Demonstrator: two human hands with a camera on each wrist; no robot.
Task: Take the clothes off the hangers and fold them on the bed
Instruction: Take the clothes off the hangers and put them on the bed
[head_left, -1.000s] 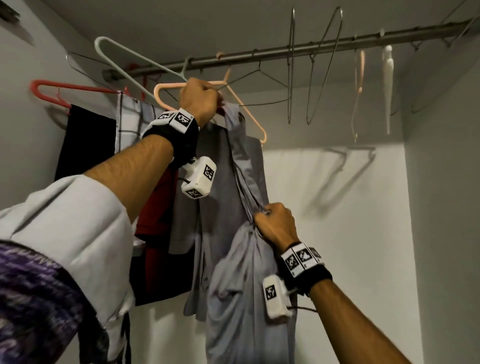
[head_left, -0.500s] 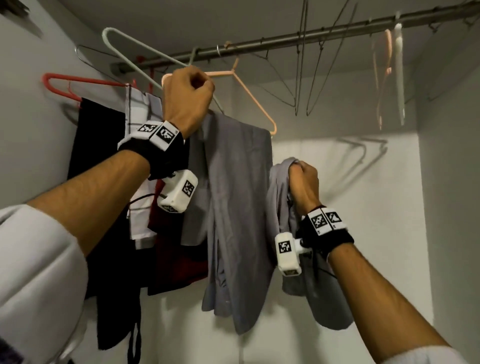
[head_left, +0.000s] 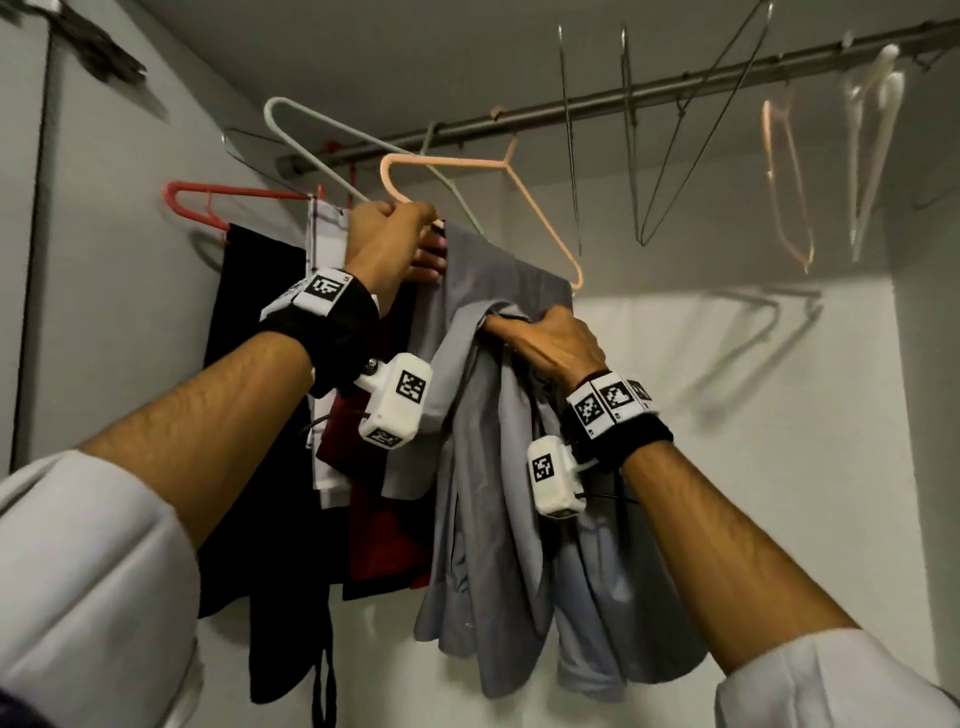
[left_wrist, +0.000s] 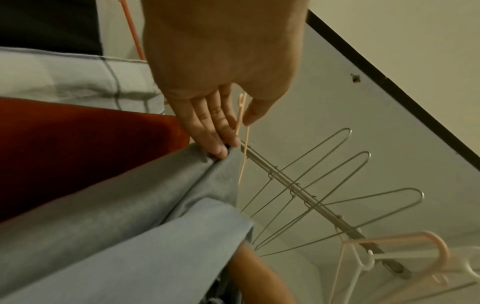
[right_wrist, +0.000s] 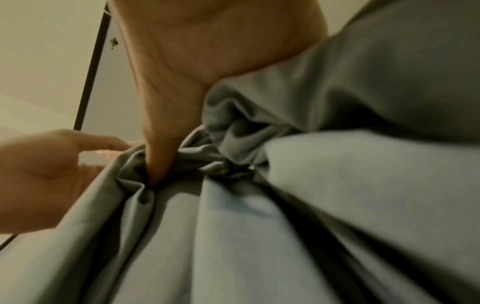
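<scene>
**Grey shirt half off the peach hanger**

Closest to us, we're holding a bunched handful of the grey shirt (head_left: 498, 467) in our right hand (head_left: 550, 340), fingers curled tight into the fabric near its top, with the rest of it hanging down in folds between our two forearms. From the right wrist view it's basically all crumpled grey cloth with the thumb dug into it.

Just past that, our left hand (head_left: 387, 244) is reaching up and gripping the lower bar of the peach hanger (head_left: 540, 218), with the fingertips also touching the top edge of the shirt, which is draping over that bar.

Behind the shirt, a dark red garment (head_left: 384, 525), a white checked one (head_left: 324, 234) and a black one (head_left: 249, 395) are hanging on the left, the black one off a red hanger (head_left: 208, 195).

Farthest up, the metal rail (head_left: 649, 93) is carrying a pale green hanger (head_left: 311, 140), some bare wire hangers (head_left: 670, 156), another peach one (head_left: 784, 187) and a white one (head_left: 878, 135) off to the right.
</scene>
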